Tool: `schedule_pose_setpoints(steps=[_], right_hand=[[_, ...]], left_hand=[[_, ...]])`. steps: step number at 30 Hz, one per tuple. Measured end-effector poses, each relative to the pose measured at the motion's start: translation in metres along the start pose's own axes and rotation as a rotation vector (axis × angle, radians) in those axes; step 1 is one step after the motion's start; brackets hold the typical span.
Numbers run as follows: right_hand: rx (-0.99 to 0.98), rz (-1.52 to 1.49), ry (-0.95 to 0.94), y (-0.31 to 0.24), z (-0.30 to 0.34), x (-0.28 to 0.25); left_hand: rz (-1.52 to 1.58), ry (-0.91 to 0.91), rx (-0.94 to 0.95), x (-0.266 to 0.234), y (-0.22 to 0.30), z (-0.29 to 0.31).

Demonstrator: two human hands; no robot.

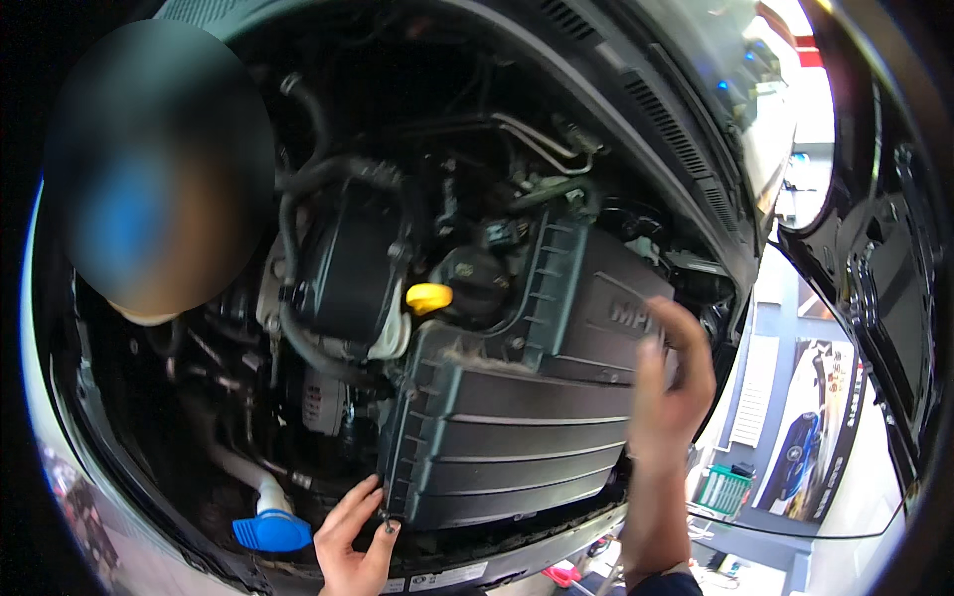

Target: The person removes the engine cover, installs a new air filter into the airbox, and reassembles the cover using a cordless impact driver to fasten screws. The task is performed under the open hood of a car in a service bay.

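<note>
A black ribbed plastic engine cover (527, 437) fills the middle of the engine bay. My left hand (350, 541) is at its front left corner, thumb and fingers apart. A small dark piece shows by the thumb tip; what it is I cannot make out. Over the right side of the cover, my right hand (674, 392) is raised and smeared by motion. Its thumb and curved fingers stand apart with nothing visible between them. Left of the cover are a yellow dipstick handle (429, 298) and a round black oil filler cap (475, 280).
A blue washer-fluid cap (272, 531) sits left of my left hand. Black hoses (290, 248) curve around the engine's left part. A round blurred patch (159, 179) hides the upper left, apparently over another person. Beyond the car's right side hangs a poster (810, 427), above a green rack (723, 491).
</note>
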State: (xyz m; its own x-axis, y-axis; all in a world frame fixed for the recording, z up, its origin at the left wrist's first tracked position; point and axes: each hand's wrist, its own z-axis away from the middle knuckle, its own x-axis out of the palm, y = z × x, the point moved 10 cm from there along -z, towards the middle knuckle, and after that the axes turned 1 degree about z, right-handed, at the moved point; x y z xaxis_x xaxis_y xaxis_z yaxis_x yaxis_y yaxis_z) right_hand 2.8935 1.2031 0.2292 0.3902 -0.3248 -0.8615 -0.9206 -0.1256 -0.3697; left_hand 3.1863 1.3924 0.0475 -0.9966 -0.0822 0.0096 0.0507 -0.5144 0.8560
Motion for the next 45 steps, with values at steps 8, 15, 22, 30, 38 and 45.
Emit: schedule_pose_setpoints(steps=[8, 15, 22, 30, 38, 45], right_hand=[[0.789, -0.660, -0.157, 0.290, 0.002, 0.014], [0.821, -0.675, -0.046, 0.281, 0.002, 0.057], [0.788, -0.738, 0.008, 0.257, -0.009, 0.045], [0.811, -0.844, -0.062, 0.261, -0.004, 0.052], [0.787, -0.840, -0.092, 0.248, -0.012, 0.052], [0.870, -0.857, -0.014, 0.282, 0.000, 0.055]], left_hand=[[-0.075, -0.067, 0.156, 0.010, 0.015, 0.009], [-0.111, -0.001, 0.104, 0.009, 0.003, 0.018], [-0.048, 0.029, 0.044, 0.012, 0.000, 0.016], [-0.153, -0.054, 0.029, 0.008, 0.000, 0.016], [-0.339, 0.042, 0.641, 0.020, 0.171, -0.002], [-0.601, -0.154, 0.603, 0.180, 0.266, -0.199]])
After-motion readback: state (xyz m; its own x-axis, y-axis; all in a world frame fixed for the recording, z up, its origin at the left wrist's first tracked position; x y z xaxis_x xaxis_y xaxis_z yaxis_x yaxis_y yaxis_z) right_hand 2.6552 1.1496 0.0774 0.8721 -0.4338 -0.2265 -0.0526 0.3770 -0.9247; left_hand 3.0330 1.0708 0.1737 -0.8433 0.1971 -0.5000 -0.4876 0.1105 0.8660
